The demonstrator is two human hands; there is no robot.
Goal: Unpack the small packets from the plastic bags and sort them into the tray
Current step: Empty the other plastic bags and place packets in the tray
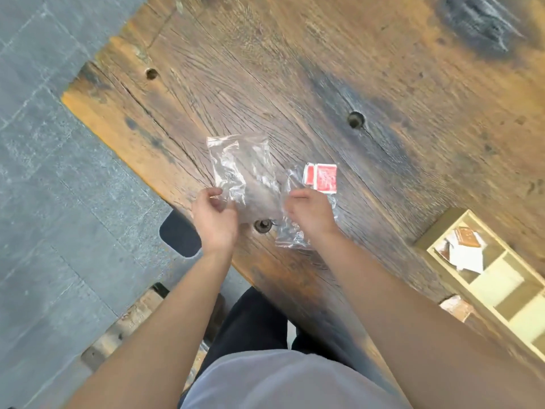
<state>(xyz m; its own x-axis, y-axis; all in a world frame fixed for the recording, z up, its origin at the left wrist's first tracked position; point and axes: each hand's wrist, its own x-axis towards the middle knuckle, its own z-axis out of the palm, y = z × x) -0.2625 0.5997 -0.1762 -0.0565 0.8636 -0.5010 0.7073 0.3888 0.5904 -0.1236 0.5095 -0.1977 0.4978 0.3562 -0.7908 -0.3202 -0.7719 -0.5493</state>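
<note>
Nearest to me: pale shirt front point(295, 379) and dark trousers point(253, 317) at the lower edge, both forearms reaching forward over the near edge of the bench point(295, 69), a weathered plank top with dark stains and round bored holes.

Item, left hand point(213, 215): I see its grip closed, thumb and fingers pinching the near corner of a clear plastic bag point(241, 169). That bag lies spread flat on the bench beyond the hand, crinkled; I make out nothing inside it.

Item, right hand point(309, 215): grip closed in a loose fist on a second clear bag point(290, 237), which bunches out from under the hand toward me and shows a little past the knuckles. Exactly how the fingers sit on the film I cannot tell.

Item, red packets point(321, 177): two small square sachets, red with white borders, overlapping each other, just beyond the right hand's fingers. Whether they lie inside the mouth of the second bag or on bare wood touching it I cannot tell.

Item, one bored hole point(262, 225) between the two wrists, partly under the first bag's near edge.

Item, tray point(501, 293): pale wooden, divided into compartments, at the right edge of the view, well apart from both hands. Its farthest visible compartment holds a loose heap of brown and white packets point(463, 246); the next compartments show bare floors. A further crinkled bag point(455, 307) with something brown in it sits against the tray's near side.

Far left: grey stone floor point(44, 143), and a dark shoe point(180, 234) below the bench edge.
</note>
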